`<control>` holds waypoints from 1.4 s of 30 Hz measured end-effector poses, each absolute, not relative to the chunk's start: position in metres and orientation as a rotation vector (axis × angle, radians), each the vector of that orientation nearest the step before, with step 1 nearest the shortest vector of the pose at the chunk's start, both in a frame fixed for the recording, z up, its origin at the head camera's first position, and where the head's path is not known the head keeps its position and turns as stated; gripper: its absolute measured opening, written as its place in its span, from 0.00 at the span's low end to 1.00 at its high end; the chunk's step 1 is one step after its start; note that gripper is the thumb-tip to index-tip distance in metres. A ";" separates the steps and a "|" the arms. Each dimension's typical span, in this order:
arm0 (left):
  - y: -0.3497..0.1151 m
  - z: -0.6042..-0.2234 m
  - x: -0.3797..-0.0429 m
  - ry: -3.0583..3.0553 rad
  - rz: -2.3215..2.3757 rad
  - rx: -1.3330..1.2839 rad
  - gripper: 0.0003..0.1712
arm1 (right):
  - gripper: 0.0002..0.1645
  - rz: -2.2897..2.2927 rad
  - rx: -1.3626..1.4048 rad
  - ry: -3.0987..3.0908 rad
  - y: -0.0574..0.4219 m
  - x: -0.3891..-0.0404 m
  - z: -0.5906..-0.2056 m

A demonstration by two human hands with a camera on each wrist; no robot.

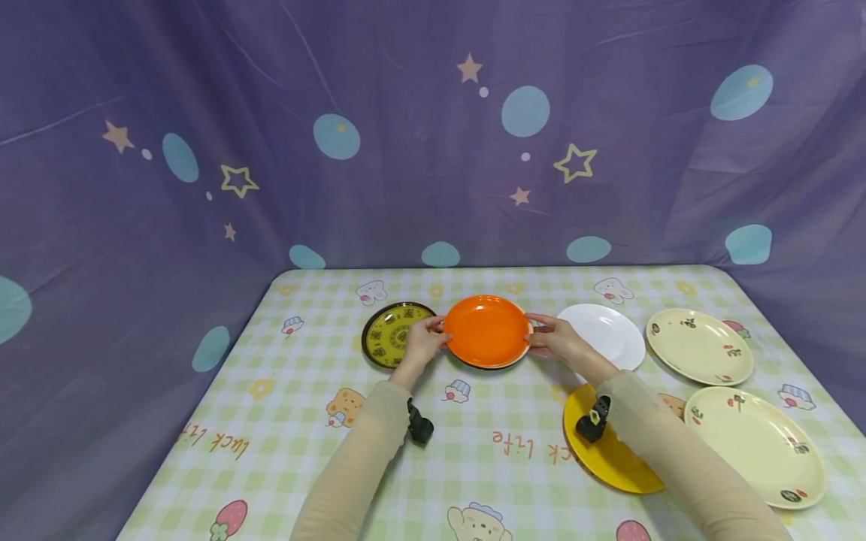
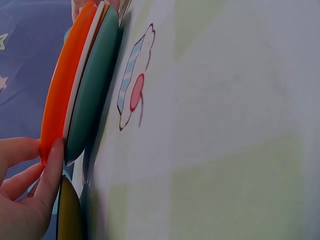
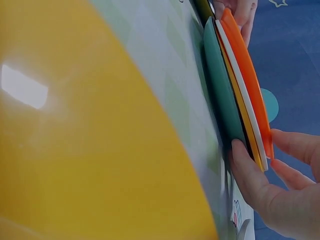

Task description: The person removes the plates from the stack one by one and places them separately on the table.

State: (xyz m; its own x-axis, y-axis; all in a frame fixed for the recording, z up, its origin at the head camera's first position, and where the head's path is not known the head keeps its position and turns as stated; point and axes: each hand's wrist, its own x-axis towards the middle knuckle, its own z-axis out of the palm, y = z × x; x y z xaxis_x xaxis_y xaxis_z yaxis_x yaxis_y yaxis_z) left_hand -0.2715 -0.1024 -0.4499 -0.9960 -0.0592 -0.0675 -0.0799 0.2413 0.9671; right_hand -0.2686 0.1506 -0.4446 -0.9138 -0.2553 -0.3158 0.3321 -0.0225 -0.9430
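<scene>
An orange plate (image 1: pixel 487 330) tops a stack near the back middle of the table. Beneath it, in the right wrist view, come a white plate (image 3: pixel 240 75), a yellow plate (image 3: pixel 248 127) and a dark green plate (image 3: pixel 220 75). My left hand (image 1: pixel 422 342) pinches the orange plate's left rim, thumb beside the white rim. At the opposite side my right hand (image 1: pixel 561 342) grips the stack's edge, fingertips on the orange rim and thumb low by the green plate. An olive patterned plate (image 1: pixel 379 338) lies partly behind my left hand.
Right of the stack lies a loose white plate (image 1: pixel 609 334). A larger yellow plate (image 1: pixel 609 458) sits under my right forearm. Two cream oval plates (image 1: pixel 700 346) with small prints lie along the table's right side. A checked cloth (image 1: pixel 271 466) covers the table, before a purple curtain (image 1: pixel 419 210).
</scene>
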 end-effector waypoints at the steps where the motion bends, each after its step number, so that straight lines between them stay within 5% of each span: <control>1: -0.103 -0.450 -0.272 2.454 1.927 -0.136 0.23 | 0.36 -1.987 0.076 1.868 0.151 -0.269 -0.444; 42: -0.127 -0.437 -0.263 2.443 1.980 -0.259 0.19 | 0.33 -1.977 0.082 1.891 0.149 -0.268 -0.445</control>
